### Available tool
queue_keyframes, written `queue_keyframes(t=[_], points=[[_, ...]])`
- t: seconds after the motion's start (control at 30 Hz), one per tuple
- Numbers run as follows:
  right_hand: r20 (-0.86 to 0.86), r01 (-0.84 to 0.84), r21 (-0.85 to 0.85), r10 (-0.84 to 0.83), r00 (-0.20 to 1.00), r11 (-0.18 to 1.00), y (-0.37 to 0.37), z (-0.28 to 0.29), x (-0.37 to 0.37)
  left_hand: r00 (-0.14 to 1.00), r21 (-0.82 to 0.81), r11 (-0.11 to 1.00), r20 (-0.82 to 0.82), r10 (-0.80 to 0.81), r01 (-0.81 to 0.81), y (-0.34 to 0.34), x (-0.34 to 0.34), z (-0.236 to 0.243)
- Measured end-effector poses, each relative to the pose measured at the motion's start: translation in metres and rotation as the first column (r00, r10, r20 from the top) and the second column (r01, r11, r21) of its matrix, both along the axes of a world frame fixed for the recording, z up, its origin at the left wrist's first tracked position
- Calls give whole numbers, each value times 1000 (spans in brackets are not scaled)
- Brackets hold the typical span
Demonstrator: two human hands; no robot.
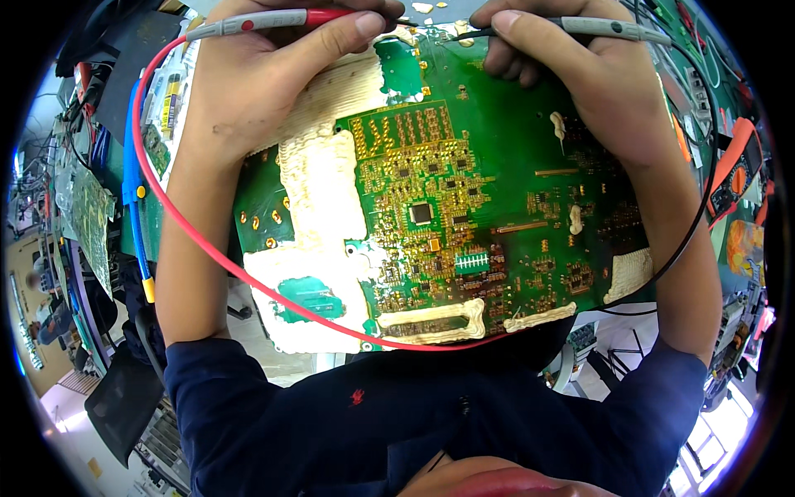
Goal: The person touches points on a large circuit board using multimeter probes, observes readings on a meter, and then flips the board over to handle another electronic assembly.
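Observation:
A large green circuit board (489,215) with pale coating patches and many small parts lies below my hands. My left hand (290,58), at the upper left, grips a red-and-grey test probe (273,19) with a red lead (178,207) looping down across the board. My right hand (571,79), at the upper right, is closed on a black-and-grey test probe (600,27) with a black lead (700,215). Both probe tips reach the top middle of the board; whether they touch it is unclear.
An orange multimeter (733,174) lies at the right. Thin tubes (170,103), a blue cord (132,190) and another board (91,224) are at the left. A black chair (120,406) stands lower left. A small blurred person (45,306) shows at the far left.

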State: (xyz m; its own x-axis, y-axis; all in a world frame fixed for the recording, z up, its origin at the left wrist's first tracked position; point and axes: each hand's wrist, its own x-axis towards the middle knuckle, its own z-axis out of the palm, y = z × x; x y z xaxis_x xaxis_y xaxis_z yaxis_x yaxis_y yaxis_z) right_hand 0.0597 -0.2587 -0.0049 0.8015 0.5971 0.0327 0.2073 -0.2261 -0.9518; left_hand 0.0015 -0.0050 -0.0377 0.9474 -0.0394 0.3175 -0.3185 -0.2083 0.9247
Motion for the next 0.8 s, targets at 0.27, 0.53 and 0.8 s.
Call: queue_keyframes(t=[0.27,0.53,0.8], points=[[118,21,-35,-17,993,999,3,-1,-4,1000,-12,1000,13,-19,19,2,-1,0],[117,49,-48,-43,992,998,1,-10,3,999,18,999,-13,-29,29,5,2,0],[297,99,-119,-59,953,988,11,0,-17,998,52,997,37,-55,53,1,1,1]])
